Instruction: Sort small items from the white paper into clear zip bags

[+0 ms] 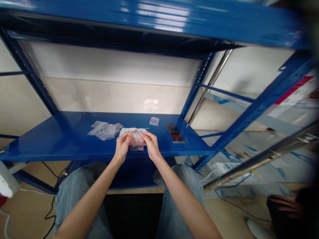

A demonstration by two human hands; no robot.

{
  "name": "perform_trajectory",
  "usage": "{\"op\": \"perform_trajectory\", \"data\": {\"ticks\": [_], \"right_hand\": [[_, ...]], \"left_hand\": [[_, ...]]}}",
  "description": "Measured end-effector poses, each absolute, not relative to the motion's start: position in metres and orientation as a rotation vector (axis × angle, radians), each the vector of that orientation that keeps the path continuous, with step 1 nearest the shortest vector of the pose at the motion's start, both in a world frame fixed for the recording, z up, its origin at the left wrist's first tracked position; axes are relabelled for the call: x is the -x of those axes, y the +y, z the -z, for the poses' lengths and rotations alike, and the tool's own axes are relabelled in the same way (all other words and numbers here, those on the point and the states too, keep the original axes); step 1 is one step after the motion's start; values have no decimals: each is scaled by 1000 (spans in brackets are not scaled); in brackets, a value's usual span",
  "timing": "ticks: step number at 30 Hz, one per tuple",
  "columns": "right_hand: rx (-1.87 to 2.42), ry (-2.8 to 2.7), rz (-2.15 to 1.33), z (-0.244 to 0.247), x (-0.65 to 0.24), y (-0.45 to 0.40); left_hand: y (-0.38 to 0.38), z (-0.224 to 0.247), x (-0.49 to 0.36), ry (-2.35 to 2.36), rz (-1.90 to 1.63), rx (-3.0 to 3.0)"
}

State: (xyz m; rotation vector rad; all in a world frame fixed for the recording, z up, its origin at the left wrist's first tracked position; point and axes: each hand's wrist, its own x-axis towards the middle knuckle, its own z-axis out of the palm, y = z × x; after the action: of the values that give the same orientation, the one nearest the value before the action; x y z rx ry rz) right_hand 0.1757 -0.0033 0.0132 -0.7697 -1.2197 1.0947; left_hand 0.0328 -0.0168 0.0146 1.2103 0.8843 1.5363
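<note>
Between my two hands is a small clear zip bag (137,144) with a few small reddish bits low inside it. My left hand (123,144) pinches its upper left side, while the fingers of my right hand (151,143) close on its upper right side. Just behind the bag lies a white sheet or wrapper (124,130) with small brownish pieces on it, partly hidden by my fingers. A loose pile of clear zip bags (106,130) rests to the left of my left hand. One more clear bag (154,121) lies flat behind my right hand.
Everything lies on a blue metal shelf (72,132). A dark, phone-like object (175,133), blurred out, is at its right. Blue uprights (199,86) and an upper shelf beam (159,20) frame the space. At lower right, another person's hand (285,204) shows.
</note>
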Motion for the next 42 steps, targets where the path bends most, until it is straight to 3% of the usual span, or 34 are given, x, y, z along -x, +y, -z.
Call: {"op": "perform_trajectory", "data": {"ticks": [27, 32, 42], "right_hand": [[794, -1338, -1096, -20, -170, -11], [778, -1395, -1239, -21, -171, -13], [759, -1328, -1159, -19, -179, 4]], "left_hand": [[-16, -13, -37, 756, -1580, -1301], [-16, -16, -32, 777, -1489, -1464], [-11, -6, -37, 806, -1587, -1208]]}}
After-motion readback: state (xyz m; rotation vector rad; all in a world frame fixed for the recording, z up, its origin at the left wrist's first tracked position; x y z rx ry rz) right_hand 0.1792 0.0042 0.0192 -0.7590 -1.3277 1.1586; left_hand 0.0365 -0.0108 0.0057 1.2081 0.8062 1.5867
